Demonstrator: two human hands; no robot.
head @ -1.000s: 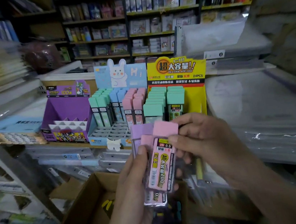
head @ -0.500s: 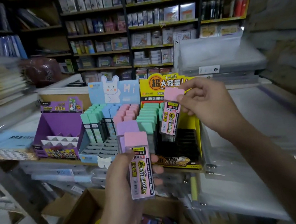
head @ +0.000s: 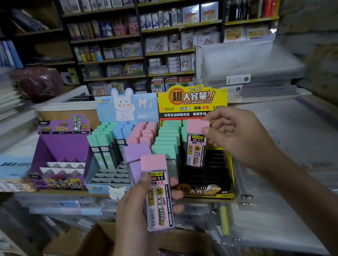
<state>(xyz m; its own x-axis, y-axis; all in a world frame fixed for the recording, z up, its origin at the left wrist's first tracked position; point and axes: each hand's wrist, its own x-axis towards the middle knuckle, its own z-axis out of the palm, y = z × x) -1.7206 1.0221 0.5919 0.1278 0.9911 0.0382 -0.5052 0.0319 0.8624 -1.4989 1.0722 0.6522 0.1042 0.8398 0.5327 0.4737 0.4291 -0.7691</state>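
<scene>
Nearest, at the bottom edge of the view, an open cardboard box [head: 81, 255] is cut off by the frame. What lies in it is a dark, many-coloured blur that cannot be made out.

Above it the left hand [head: 132, 216] grips a pink lead case [head: 157, 196] upright. The thumb presses on the front just under the cap, and the fingertips curl round the right side. A purple-capped case [head: 137, 153] stands just behind the pink one in the same hold. Only its cap and a strip of its body show, so how many cases the hand carries cannot be told.

Further on, the right hand [head: 238, 140] pinches the pink cap of a second pink case [head: 195, 150] between thumb and forefinger, the other fingers loosely curled. That case hangs slightly tilted over the black tray of the yellow display box [head: 192, 98], just beside the green-capped cases [head: 168, 136] in its left part. Whether its lower end sits in a slot cannot be told.

The yellow box stands at the front edge of the shelf [head: 69, 192], its front lip partly hidden by the left fingers. Close on its left is a blue rabbit display box [head: 126, 103], then a purple display box [head: 63, 146].

Farthest off, the back shelves [head: 172, 28] hold packaged goods too blurred to read.
</scene>
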